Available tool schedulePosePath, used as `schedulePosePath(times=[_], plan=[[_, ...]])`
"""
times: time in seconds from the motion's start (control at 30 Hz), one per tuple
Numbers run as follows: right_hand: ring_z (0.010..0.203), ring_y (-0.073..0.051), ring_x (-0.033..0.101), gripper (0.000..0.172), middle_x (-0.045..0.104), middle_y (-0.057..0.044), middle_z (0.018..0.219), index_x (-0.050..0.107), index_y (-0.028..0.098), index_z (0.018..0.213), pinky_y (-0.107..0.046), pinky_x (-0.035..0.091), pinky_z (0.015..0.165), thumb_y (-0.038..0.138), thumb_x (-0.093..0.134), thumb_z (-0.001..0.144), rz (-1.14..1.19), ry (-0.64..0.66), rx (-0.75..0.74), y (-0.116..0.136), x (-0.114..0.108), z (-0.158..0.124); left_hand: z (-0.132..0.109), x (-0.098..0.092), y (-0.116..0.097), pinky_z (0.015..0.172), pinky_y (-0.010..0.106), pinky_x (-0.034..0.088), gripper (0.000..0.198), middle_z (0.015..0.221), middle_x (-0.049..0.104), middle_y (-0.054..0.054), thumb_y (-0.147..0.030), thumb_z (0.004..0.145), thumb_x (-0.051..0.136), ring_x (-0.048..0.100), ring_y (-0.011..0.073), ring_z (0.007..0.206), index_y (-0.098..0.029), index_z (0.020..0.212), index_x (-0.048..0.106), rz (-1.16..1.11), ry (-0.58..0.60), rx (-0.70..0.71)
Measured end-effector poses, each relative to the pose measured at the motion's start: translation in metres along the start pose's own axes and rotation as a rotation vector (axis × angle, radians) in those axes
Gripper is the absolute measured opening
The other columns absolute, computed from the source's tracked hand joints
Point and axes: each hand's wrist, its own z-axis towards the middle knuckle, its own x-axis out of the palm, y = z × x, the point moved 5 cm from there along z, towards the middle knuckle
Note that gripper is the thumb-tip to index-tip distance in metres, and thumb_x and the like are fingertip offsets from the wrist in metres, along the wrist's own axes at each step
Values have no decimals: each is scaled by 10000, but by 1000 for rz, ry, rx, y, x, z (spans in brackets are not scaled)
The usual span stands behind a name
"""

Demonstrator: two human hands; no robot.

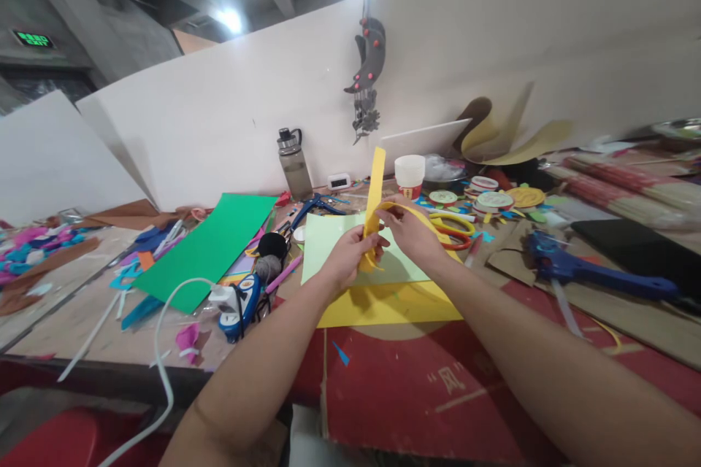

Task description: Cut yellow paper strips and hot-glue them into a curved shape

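Note:
Over the middle of the table, my left hand (353, 254) is closed round a yellow strip (375, 179) of paper or foam that stands upright. My right hand (408, 233) pinches a curved part of the yellow strip just to the right, its fingertips close to the left hand's. Beneath both hands lie a pale green sheet (323, 241) and a yellow sheet (383, 309). Scissors with red and yellow handles (457, 239) rest beside my right forearm. Whether the upright and curved yellow parts are one piece I cannot tell.
Left lie a green sheet (205, 252) and a blue power strip (241, 309) with a white cable. Behind stand a water bottle (296, 168) and a paper cup (410, 176). A blue glue gun (596, 270) lies right. Red cardboard (410, 394) covers the front.

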Motion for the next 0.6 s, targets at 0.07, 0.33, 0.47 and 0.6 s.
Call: schedulePosePath(times=[0.07, 0.33, 0.47, 0.6], plan=[[689, -168, 572, 133, 644, -18, 788, 590, 209, 851, -312, 442, 663, 290, 525, 768, -7, -39, -40, 3, -4, 1, -1, 2, 1, 565, 236, 400, 330, 790, 646, 44, -299, 701, 704, 536, 94, 586, -127, 953, 577, -44, 45, -21], [617, -147, 517, 141, 597, 3, 667, 582, 191, 706, -295, 408, 611, 323, 556, 751, -78, -56, 47, -3, -11, 7, -8, 6, 4, 712, 358, 528, 463, 972, 657, 104, -201, 726, 694, 637, 173, 758, -176, 1155, 522, -129, 170, -148], [561, -131, 474, 157, 543, 22, 604, 562, 195, 667, -277, 397, 547, 343, 582, 718, 6, -67, 100, -7, -11, 8, -15, 13, 3, 679, 397, 554, 533, 1029, 648, 117, -254, 762, 684, 656, 208, 807, -243, 1240, 447, -113, 291, -200], [535, -120, 436, 172, 512, 27, 574, 560, 194, 645, -265, 366, 502, 355, 602, 689, 35, -106, 149, -9, -14, 7, -14, 15, 6, 594, 330, 550, 511, 963, 666, 119, -306, 769, 681, 654, 182, 712, -227, 1221, 456, -24, 327, -240]])
